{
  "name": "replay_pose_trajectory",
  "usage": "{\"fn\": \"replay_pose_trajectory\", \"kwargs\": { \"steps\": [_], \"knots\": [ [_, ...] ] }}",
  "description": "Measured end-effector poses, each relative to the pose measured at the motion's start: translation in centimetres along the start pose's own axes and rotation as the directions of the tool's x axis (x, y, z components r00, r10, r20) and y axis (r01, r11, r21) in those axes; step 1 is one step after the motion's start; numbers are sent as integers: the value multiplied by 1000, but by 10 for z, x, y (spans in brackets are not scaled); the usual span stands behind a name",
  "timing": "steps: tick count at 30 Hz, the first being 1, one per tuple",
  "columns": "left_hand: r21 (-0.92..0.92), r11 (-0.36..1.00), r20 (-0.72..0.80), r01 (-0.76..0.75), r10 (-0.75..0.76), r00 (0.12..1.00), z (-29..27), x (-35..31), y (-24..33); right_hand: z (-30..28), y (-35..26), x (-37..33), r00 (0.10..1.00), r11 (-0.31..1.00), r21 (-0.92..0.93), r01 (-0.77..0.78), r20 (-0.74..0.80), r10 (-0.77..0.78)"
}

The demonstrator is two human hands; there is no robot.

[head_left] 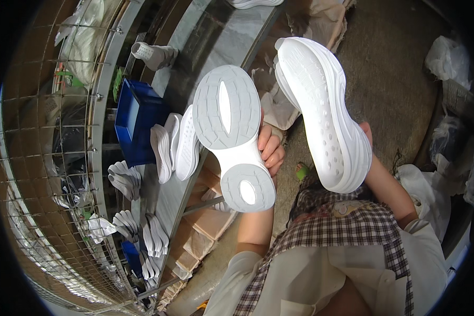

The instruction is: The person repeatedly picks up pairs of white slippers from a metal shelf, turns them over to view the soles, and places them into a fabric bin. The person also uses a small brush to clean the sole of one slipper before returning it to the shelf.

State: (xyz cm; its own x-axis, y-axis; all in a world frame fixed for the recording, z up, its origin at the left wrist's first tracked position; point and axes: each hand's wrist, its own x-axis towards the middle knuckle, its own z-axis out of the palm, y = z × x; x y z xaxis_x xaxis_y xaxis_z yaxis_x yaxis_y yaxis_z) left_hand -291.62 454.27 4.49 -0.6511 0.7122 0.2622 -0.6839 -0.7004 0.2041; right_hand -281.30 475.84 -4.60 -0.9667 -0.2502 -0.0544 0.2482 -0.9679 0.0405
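My left hand (271, 149) is closed round the waist of a white shoe sole (231, 156). Its underside, with grey tread pads at both ends, faces up toward me. In my right hand (367, 135) is another white sole (321, 113), its hollow inner side with rows of round dimples turned up. Most of the right hand is hidden behind that sole; only a bit of finger shows at its edge. Behind the upper end of this sole, a further white sole edge (283, 84) peeks out. The two held soles are apart, raised above the floor.
A metal bench (208, 39) runs along the left, carrying loose white soles (187, 152) and a blue bin (137, 124). Further left stands a wire mesh rack (47, 174). Stacked grey-white soles (125, 180) sit beside the bench. Plastic bags (447, 60) lie at the right.
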Motion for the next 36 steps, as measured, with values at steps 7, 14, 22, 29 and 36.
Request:
{"fn": "replay_pose_trajectory", "kwargs": {
  "steps": [7,14,22,29,36],
  "knots": [
    [98,995,-124,-4,17,992,19,7,-7,11,-7,-5,997,999,-25,30,-70,-32],
    [878,367,-446,308,393,804,48,35,-46,6,-20,1,996,951,-296,89,17,-88],
    [775,507,-538,376,219,814,44,30,-20,17,-6,16,990,992,-56,-115,-84,110],
    [942,323,-221,90,396,891,34,38,12,1,-1,106,987,899,-433,66,-102,-122],
    [863,491,-333,123,368,868,6,103,102,10,-9,246,886,305,-832,462,420,-197]
  ]
}}
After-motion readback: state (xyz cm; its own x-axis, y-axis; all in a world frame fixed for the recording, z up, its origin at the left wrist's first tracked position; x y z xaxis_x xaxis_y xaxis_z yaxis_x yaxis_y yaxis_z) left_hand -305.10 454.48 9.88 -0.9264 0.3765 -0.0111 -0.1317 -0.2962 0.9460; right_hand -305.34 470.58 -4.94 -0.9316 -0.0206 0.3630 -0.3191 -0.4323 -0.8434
